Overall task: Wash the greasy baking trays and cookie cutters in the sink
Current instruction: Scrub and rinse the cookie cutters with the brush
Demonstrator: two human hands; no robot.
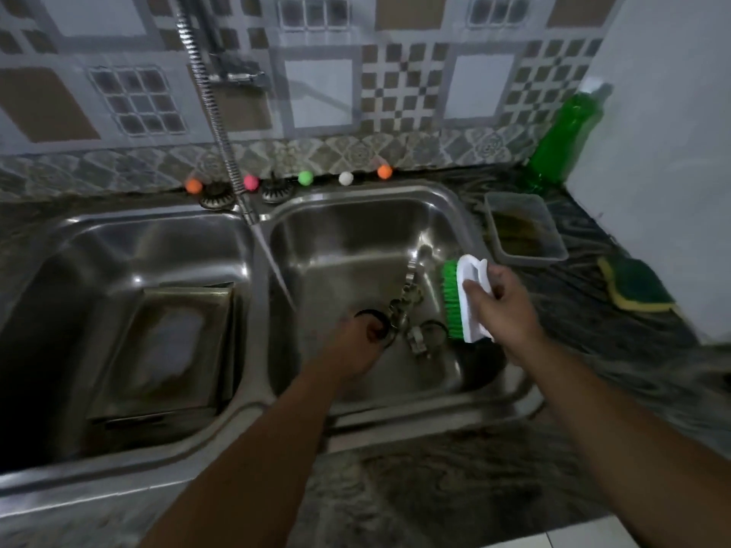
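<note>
Fingers, right hand [499, 300]: curled tight round the white handle of the scrub brush [463, 299], green bristles facing left, brush held over the right edge of the right basin [356, 247].
Fingers, left hand [358, 346]: down in the right basin and wrapped on a dark round cookie cutter [372, 322]; motion blur hides exactly how they lie.
Other cutters [419, 330]: a loose metal cluster on the basin floor, just right of the left hand, below the brush.
Water: a thin stream slants from the hose [215, 112] into the right basin, near the left hand.
Baking tray [170, 342]: sitting in the left basin [79, 247], tilted, pale film on its face.
Counter [593, 350]: clear tub [522, 227] far right, yellow-green sponge [637, 288] nearer, green bottle [563, 140] in the far corner.
Back ledge: coloured balls [305, 178] in a row.
</note>
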